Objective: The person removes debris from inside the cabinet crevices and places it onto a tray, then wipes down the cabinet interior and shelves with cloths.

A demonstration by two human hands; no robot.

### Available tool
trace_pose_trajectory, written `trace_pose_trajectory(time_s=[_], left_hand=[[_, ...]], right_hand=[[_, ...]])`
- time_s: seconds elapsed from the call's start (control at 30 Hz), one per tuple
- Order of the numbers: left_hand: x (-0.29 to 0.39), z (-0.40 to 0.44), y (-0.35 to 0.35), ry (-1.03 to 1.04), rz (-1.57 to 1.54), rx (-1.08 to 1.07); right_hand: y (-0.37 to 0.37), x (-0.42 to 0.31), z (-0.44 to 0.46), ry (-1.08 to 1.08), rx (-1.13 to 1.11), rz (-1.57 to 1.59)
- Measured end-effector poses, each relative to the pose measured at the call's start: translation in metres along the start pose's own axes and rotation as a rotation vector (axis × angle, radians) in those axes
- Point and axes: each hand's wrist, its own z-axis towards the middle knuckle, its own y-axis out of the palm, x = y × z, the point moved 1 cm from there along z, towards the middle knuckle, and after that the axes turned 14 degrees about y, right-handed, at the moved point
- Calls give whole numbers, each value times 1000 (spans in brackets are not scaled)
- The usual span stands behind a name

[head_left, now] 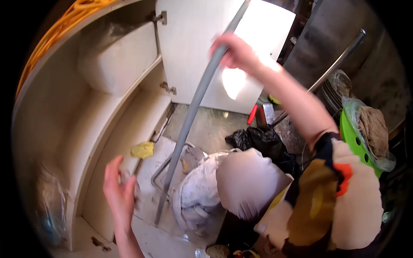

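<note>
My right hand [232, 50] is wrapped round the upper part of a long grey pole [195, 101], which slants down to the floor. My left hand [118, 189] is raised at the lower left, thumb and fingers apart, near the cabinet's lower edge; something clear and blurred shows behind it. A yellow cloth [142, 150] lies at the cabinet's base. Right of the pole's lower end is a bundle of white cloth [195, 193].
An open cabinet [116, 107] with shelves curves along the left, its white door [189, 51] swung out. Black plastic bags [264, 142], a red object [252, 115], a metal tube [340, 60] and a green basket [348, 129] holding a brown towel [373, 129] are on the right.
</note>
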Motion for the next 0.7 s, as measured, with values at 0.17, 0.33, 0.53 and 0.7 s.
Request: trace_pose_trajectory(time_s=[0.17,0.33,0.53,0.7], left_hand=[[-24,45,7,151,19,91],[-24,88,9,91,-111,194],[-56,57,71,84,-77,-192],[-110,28,99,-12,46,-398]], right_hand=[[-75,-118,-35,-88,301,-217],[-134,-236,-66,-199,547,-233],[-160,-335,-115,-353,789,-303],[-115,-354,-157,-375,1101,-666]])
